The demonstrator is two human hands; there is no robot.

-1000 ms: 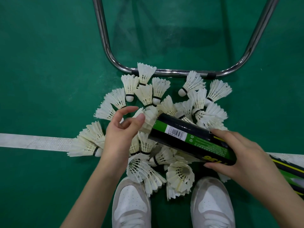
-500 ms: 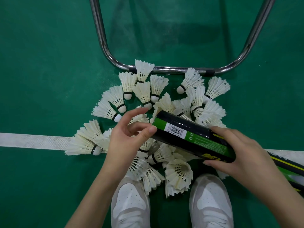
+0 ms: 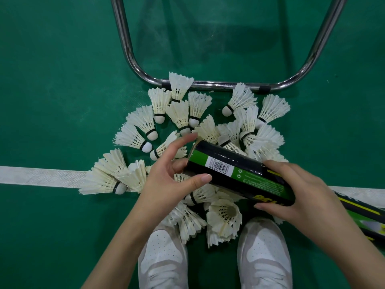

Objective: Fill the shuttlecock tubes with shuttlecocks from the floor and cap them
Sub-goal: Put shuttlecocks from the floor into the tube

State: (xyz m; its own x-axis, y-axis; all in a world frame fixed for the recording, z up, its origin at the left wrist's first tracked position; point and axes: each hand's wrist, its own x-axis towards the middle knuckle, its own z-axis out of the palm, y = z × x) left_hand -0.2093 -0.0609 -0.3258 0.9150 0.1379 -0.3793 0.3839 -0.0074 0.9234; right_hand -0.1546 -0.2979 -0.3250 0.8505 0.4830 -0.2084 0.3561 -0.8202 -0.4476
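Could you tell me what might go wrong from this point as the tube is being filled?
The tube is held tilted by the right hand; shuttlecocks could slide out uncapped. The left hand at its mouth could crush feathers. The shoes touch the pile of shuttlecocks and could trample some.

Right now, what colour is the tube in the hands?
Black and green tube, with a white barcode label; head view shows it best.

The open mouth of the black-and-green cardboard shuttlecock tube [image 3: 239,174] is covered by the left hand [image 3: 166,180], so its contents cannot be seen. A second black-and-green tube [image 3: 366,217] runs off the right edge. The bent chrome metal frame [image 3: 225,85] and white sneakers [image 3: 164,259] are cropped by the picture's edges.
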